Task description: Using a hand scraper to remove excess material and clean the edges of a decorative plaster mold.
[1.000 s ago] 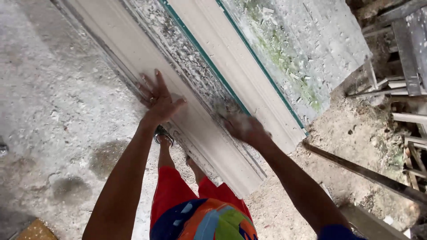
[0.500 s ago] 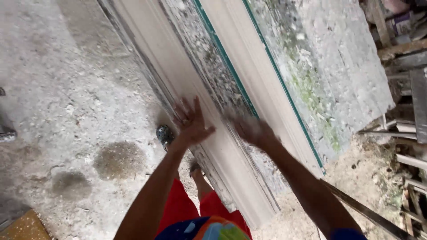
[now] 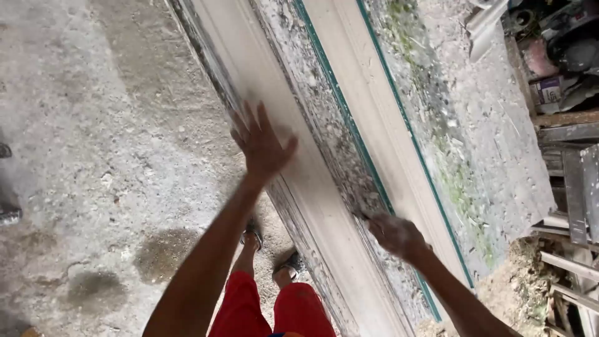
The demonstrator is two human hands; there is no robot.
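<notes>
Pressing flat with fingers spread, the left hand (image 3: 262, 145) lies open on the pale moulded strip (image 3: 293, 181), a long cast piece that runs from near right to far left across the bench. The right hand (image 3: 394, 234) is curled narrow around a small dark tool whose tip touches the gritty grey channel (image 3: 324, 131) between this strip and a second pale strip (image 3: 380, 125) edged in green; the tool itself is too blurred to name. By my reading the step in hand is smoothing or cleaning along the moulding's length, and the next move calls for steady, even pressure along the same line, with the flat hand bracing the piece. Below the bench, two sandalled feet (image 3: 274, 249) stand on the stained concrete floor (image 3: 93, 156). At the far right sit a small squat purple-and-white tub (image 3: 548, 90) and a pinkish container (image 3: 535, 57), beside stacked grey planks (image 3: 574, 187).
</notes>
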